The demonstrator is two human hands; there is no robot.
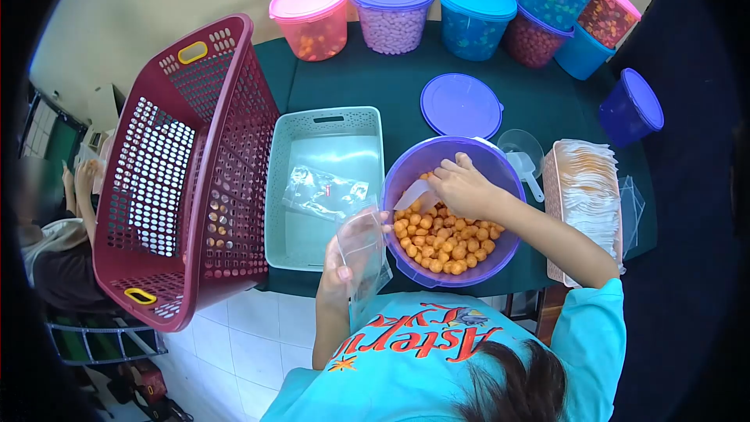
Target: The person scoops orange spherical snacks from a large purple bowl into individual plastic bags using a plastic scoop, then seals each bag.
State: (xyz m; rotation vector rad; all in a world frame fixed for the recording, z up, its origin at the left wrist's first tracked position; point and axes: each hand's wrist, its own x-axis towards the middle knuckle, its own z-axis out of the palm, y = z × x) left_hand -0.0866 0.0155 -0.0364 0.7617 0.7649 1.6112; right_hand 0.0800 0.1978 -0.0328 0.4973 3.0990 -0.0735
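My right hand (466,186) is closed on a whitish translucent scoop (413,194) inside a round purple tub (505,256). Orange ball-shaped snacks (447,244) cover the bottom of the tub, and the scoop's blade lies over them at the left side. Its handle is hidden by my fingers. To the left of the tub, my left hand (337,268) grips a clear plastic bag (362,254), held upright close to the rim. What the bag contains, if anything, cannot be made out.
A pale green basket (275,242) holds a clear plastic packet (324,191). Left of it stands a large maroon laundry basket (234,148). A purple lid (461,106), a white scoop (526,176) and a box of packets (582,203) surround the tub. Lidded tubs (392,19) line the back. Another person's hands (84,180) show far left.
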